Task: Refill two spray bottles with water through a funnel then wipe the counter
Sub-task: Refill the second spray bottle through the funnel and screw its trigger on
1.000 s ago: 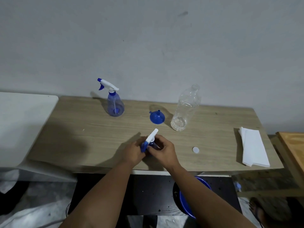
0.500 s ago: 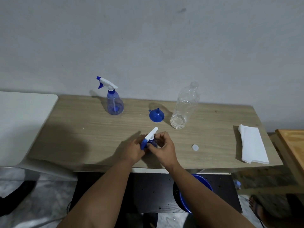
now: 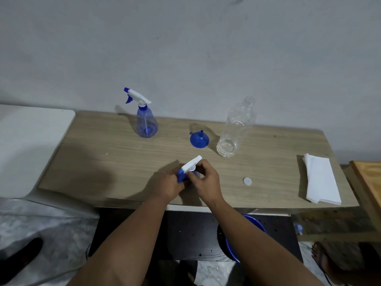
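Near the front edge of the wooden counter (image 3: 103, 162), both hands grip one spray bottle (image 3: 190, 166). Its white and blue trigger head shows; its body is hidden behind the fingers. My left hand (image 3: 168, 185) holds the left side and my right hand (image 3: 206, 180) pinches around the neck under the head. A second blue spray bottle (image 3: 146, 122) stands upright at the back left. A blue funnel (image 3: 199, 139) lies mouth down in the middle. A clear plastic water bottle (image 3: 235, 129), uncapped and nearly empty, stands next to it.
A white bottle cap (image 3: 247, 181) lies right of my hands. A folded white cloth (image 3: 320, 180) rests at the counter's right end. A blue basin (image 3: 245, 234) sits on the floor under the counter. A white surface (image 3: 26, 141) adjoins on the left, a wooden board (image 3: 369, 178) on the right.
My hands stay on the spray bottle in the same spot. The fingers of my right hand have shifted slightly around the neck, and the trigger head has tipped a little.
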Demonstrator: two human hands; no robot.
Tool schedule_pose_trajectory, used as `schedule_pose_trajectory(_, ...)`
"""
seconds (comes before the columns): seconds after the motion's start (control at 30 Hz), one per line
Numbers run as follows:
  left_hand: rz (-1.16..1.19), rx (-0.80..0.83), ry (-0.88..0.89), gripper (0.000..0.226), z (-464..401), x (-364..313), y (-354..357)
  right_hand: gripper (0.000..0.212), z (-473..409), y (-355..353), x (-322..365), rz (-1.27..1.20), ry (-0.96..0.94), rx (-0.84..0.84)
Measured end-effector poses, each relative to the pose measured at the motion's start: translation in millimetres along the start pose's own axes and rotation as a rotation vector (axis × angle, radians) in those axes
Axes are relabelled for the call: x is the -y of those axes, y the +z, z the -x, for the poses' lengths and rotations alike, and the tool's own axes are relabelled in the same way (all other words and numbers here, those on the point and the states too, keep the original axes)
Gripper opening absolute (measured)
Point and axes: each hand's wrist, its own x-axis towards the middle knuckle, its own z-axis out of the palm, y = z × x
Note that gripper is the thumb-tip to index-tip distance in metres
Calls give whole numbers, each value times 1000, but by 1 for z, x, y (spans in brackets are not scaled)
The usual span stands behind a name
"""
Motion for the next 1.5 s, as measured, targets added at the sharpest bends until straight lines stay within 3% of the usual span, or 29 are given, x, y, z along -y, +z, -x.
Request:
schedule_pose_trajectory(0.23,113,-2,-94,26,-4,0,9,26,-17,0,4,71,19,99)
schedule_pose_trajectory(0.43,20,6,-52,30,0,1,17,29,-9,0,-7,-3,32,6)
schedule_pose_trajectory(0.63,113,-43,48,71,28,1,6,27,-6,-2,19,-51,53,11)
schedule_pose_trajectory(0.8,242,35,119,47,42,-10,-23,37,-14,-9,62,45,-94,222)
schedule_pose_trajectory(0.97,234,19,187,47,58,-7,-46,27,-18,2,103,173,-248,444)
schedule_pose_trajectory(1.07,265,-17,202,47,66,-3,-61,4,-17,18,119,113,-193,480)
schedule_pose_trajectory(1.2,316,-6,177,54,70,13,-74,26,-16,35,133,-29,-149,517)
schedule_pose_trajectory(1.3,340,-34,84,78,77,42,-69,37,-16,44,130,-155,-77,564)
schedule_pose_trajectory(1.37,213,-116,49,94,83,65,-63,37,-15,53,119,-141,-8,542)
schedule_pose_trajectory(1.5,-46,-301,-3,92,80,114,-50,13,-2,72,89,0,153,523)
